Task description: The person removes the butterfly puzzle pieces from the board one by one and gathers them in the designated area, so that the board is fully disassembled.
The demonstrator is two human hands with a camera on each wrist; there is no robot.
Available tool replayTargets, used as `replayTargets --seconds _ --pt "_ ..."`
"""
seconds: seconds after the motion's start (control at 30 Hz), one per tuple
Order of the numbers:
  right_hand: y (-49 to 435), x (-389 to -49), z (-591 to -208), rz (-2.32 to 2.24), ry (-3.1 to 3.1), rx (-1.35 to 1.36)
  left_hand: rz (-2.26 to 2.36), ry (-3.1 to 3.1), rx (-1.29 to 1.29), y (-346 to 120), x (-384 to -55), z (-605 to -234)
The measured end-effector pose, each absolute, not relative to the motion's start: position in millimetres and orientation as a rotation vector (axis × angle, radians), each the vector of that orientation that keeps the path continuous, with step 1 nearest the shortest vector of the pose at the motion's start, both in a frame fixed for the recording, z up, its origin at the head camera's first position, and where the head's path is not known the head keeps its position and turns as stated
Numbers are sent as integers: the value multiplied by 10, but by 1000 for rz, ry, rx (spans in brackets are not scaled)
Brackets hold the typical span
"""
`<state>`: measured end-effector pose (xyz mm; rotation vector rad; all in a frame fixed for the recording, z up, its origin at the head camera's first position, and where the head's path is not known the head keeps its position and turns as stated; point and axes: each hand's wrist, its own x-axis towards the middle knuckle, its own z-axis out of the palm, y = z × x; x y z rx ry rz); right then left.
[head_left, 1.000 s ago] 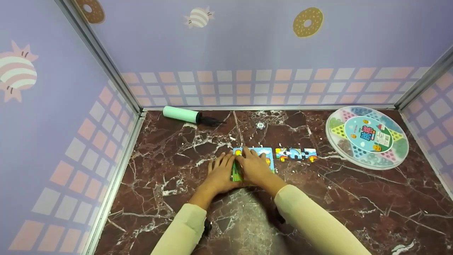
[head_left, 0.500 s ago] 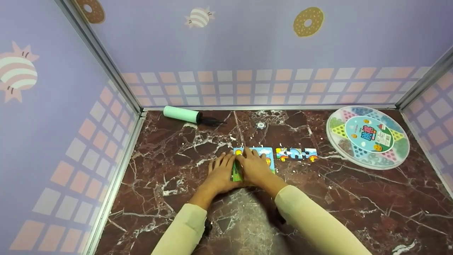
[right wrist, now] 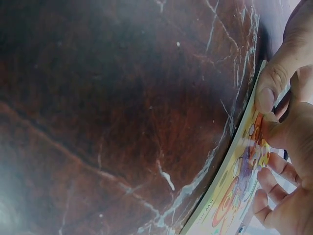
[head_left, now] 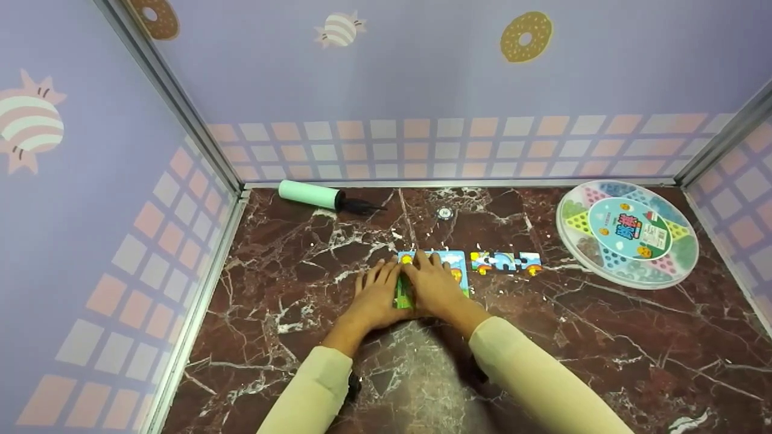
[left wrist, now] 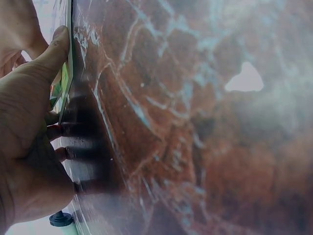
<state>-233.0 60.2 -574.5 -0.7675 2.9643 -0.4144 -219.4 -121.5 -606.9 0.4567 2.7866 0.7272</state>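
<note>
A colourful jigsaw puzzle board [head_left: 456, 260] lies on the marble table, partly covered by both hands in the head view. My left hand [head_left: 375, 296] grips its left side. In the left wrist view the left thumb [left wrist: 56, 49] lies along the near edge of the board, the other fingers low at the tabletop. Bent over the picture is my right hand [head_left: 437, 288], fingertips down on its surface. A small yellow puzzle piece [right wrist: 264, 152] shows between its thumb and index finger in the right wrist view, mostly hidden by them.
A row of loose puzzle pieces [head_left: 504, 261] lies right of the board. Farther right is a round Chinese checkers box [head_left: 627, 234]. A mint-green hand pump [head_left: 310, 194] lies back left, a small round chip [head_left: 444, 213] behind the board. Walls enclose the back and sides.
Both hands stay at the board, with only slight shifts of the right-hand fingers. The loose pieces and other things keep their places.
</note>
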Motion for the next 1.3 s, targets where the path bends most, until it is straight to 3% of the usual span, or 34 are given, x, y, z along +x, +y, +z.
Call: replayTargets --seconds 0.43,1.3 --pt "620 -2311 -5790 -455 2978 -873 627 2796 448 -1180 -2128 -5874" --pt "671 -2308 -5761 -487 2991 -967 604 2807 460 -1179 -2114 -5858"
